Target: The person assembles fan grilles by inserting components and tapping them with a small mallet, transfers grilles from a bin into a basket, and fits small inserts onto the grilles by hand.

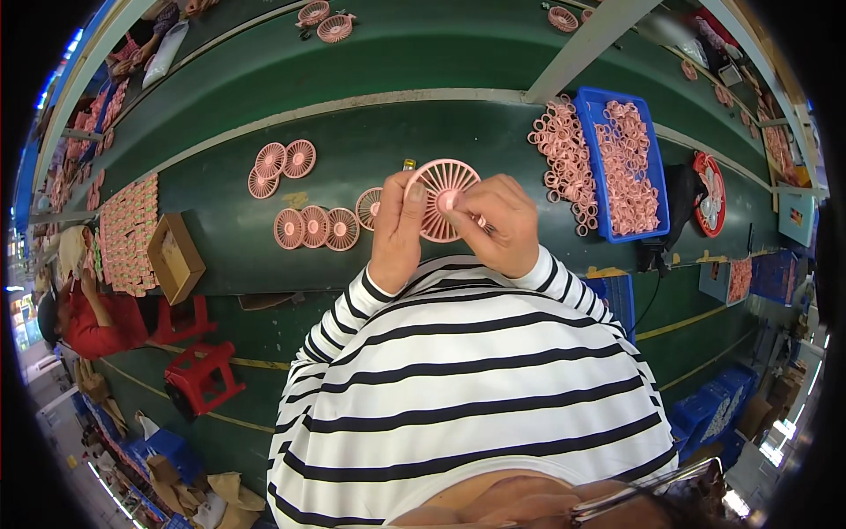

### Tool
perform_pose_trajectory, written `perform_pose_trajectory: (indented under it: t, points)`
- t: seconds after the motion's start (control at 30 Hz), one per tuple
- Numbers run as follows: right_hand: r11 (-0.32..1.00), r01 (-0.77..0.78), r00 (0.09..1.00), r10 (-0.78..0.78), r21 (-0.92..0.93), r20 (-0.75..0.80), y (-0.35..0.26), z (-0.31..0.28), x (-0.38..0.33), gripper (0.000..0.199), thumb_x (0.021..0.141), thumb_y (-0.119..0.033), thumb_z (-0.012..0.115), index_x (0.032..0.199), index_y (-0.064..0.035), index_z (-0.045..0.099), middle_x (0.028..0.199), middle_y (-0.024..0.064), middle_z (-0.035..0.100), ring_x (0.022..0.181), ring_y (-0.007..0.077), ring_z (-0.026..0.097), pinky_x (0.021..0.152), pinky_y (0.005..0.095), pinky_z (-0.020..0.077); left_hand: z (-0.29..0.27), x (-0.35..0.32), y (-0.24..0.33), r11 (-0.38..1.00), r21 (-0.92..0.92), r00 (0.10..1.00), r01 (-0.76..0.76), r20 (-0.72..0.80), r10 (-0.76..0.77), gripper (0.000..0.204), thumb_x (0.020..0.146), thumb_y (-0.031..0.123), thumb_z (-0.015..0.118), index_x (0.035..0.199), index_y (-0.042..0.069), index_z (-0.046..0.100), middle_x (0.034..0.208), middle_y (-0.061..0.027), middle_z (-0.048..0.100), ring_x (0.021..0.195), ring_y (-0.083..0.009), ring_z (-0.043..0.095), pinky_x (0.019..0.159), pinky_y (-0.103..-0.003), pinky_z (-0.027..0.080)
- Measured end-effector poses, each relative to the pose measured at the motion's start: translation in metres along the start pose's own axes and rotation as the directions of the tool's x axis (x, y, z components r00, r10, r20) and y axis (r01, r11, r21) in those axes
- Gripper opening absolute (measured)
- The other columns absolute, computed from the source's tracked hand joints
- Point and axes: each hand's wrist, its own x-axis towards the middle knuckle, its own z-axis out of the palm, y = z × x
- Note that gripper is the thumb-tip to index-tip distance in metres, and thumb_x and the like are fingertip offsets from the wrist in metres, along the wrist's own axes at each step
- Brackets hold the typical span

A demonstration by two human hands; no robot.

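A round pink fan grille [435, 222] with thin spokes stands upright between my hands, above the green table. My left hand [398, 234] grips it by its left rim, thumb on the near face. The fingers of my right hand [504, 222] are bent closed at the grille's right side, one fingertip at its pink hub. A small pink piece [480, 223] shows among those fingers; its shape is mostly hidden. Just left of my left hand another pink grille [366, 208] lies partly covered. Further left lies a row of overlapping pink grilles [315, 227].
A blue tray [604, 167] full of small pink rings stands at the right, with a heap of loose rings [561, 159] beside it. More grilles [300, 159] lie at the far left, near an open cardboard box [176, 262]. A person in red [106, 322] sits at the left.
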Motion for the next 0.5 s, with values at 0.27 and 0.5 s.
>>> perform_pose_trajectory:
  t: [0.27, 0.5]
  points:
    - [0.958, -0.094, 0.977, 0.142, -0.272, 0.161, 0.005, 0.010, -0.011, 0.010, 0.077, -0.009, 0.070, 0.082, -0.0068, 0.061, 0.079, 0.0067, 0.059, 0.076, 0.0272, 0.056, 0.069, 0.0373, 0.0414, 0.002, -0.004, -0.026, 0.990, 0.131, 0.997, -0.058, -0.037, 0.064, 0.014, 0.092, 0.005, 0.046, 0.104, -0.001, 0.043, 0.091, -0.0090, 0.052, 0.074, -0.0114, 0.050, 0.066, -0.027, 0.047]
    - [0.946, 0.042, 0.995, -0.010, -0.320, 0.099, 0.005, -0.004, -0.004, 0.024, 0.076, -0.024, 0.073, 0.099, -0.0151, 0.072, 0.115, -0.0039, 0.065, 0.122, 0.0262, 0.047, 0.108, 0.0494, 0.0206, -0.010, 0.006, 0.007, 0.898, -0.324, 0.949, 0.297, 0.205, -0.240, 0.035, 0.086, 0.007, 0.051, 0.119, -0.001, 0.041, 0.108, -0.0093, 0.055, 0.099, -0.0135, 0.056, 0.085, -0.028, 0.048]
